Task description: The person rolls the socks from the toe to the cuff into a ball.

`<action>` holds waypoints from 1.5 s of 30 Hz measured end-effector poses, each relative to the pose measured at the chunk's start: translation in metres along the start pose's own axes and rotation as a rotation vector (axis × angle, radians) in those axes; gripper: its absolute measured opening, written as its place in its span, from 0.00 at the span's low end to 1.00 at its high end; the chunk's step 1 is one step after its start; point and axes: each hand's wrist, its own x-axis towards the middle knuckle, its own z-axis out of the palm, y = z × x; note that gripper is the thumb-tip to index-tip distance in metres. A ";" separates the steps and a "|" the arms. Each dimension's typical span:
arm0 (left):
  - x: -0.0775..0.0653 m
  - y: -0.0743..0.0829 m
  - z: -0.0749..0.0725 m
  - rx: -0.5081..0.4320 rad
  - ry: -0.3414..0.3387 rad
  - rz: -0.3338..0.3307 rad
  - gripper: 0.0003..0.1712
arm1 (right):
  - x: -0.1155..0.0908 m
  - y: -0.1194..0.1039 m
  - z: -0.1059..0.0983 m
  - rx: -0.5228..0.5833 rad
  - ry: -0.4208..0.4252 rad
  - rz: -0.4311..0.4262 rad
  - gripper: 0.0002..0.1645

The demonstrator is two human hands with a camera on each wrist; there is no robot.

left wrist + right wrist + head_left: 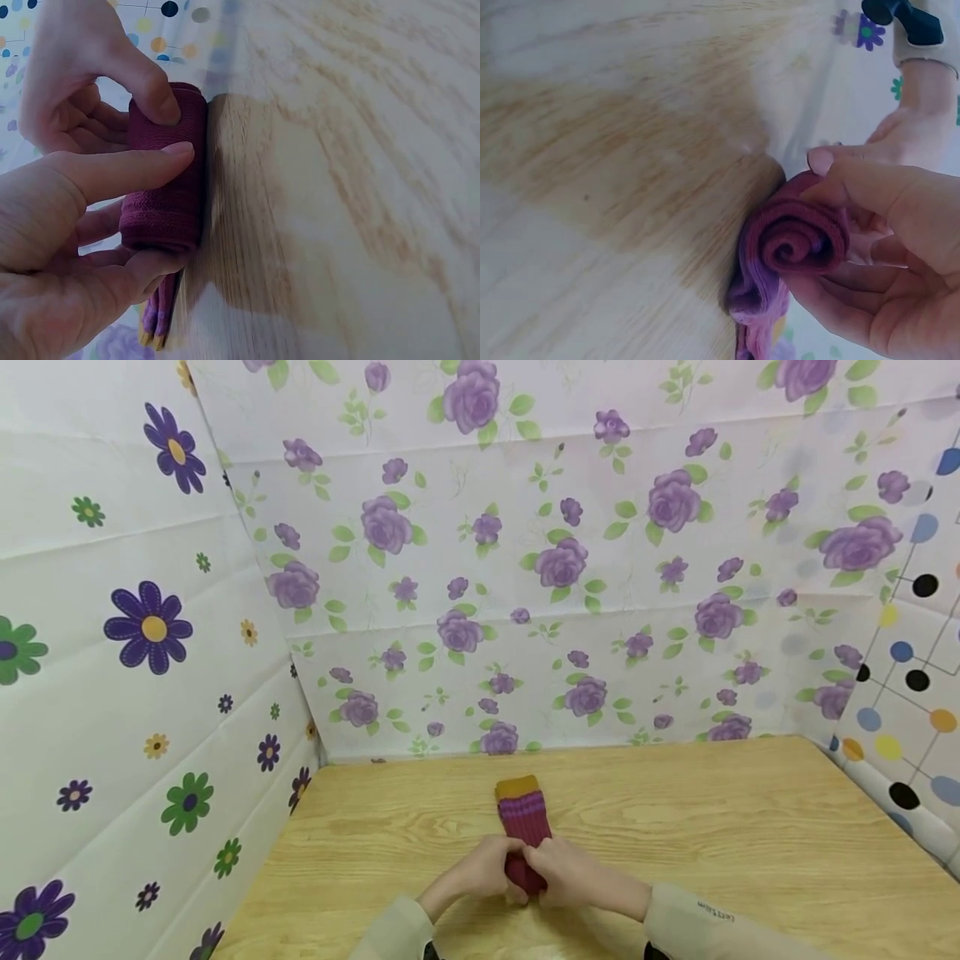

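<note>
A pair of maroon ribbed socks (525, 817), with purple stripes and a mustard end, lies on the wooden table. Its near part is wound into a thick roll (161, 214), while the far striped part stays flat. My left hand (491, 867) grips the left end of the roll, thumb on the near side and fingers curled beneath. At the right end my right hand (570, 872) holds the roll in the same way. The right wrist view shows the spiral of layers (802, 240). Both thumbs come close together on the roll in the left wrist view.
The wooden table (690, 827) extends around the socks on all sides. White sheeting with purple roses (562, 564) rises behind it. Flower-patterned sheeting (150, 627) stands on the left, and dotted sheeting (900, 727) on the right.
</note>
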 end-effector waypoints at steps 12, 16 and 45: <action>-0.003 0.002 0.007 0.073 0.075 0.013 0.21 | 0.007 0.020 -0.009 0.283 -0.122 0.052 0.13; -0.003 0.003 0.008 0.122 0.109 0.023 0.19 | 0.011 0.029 -0.009 0.344 -0.168 0.061 0.10; -0.001 0.006 0.007 0.213 0.142 0.039 0.14 | 0.015 0.047 -0.014 0.652 -0.282 0.377 0.10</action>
